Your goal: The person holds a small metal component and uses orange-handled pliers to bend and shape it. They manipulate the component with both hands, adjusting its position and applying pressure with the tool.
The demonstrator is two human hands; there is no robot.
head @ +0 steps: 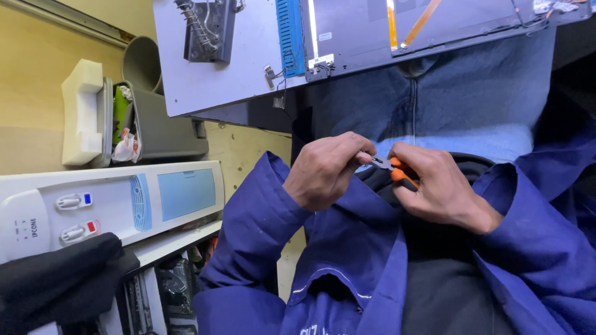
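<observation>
Cramped workshop corner: over my lap, I note my right hand (437,189) clamped on orange-handled pliers (392,169), left hand (326,170) pinching something unseen at the tips, needing steadiness.

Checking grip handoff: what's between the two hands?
In the head view, only the metal nose of the orange-handled pliers spans the gap: right hand holds the handles, left hand pinches at the tip.

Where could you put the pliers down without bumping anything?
Bare room: the grey panel between its metal bracket and blue strip. The lap under the left hand and right hand with pliers is crowded; so is the bin.
</observation>
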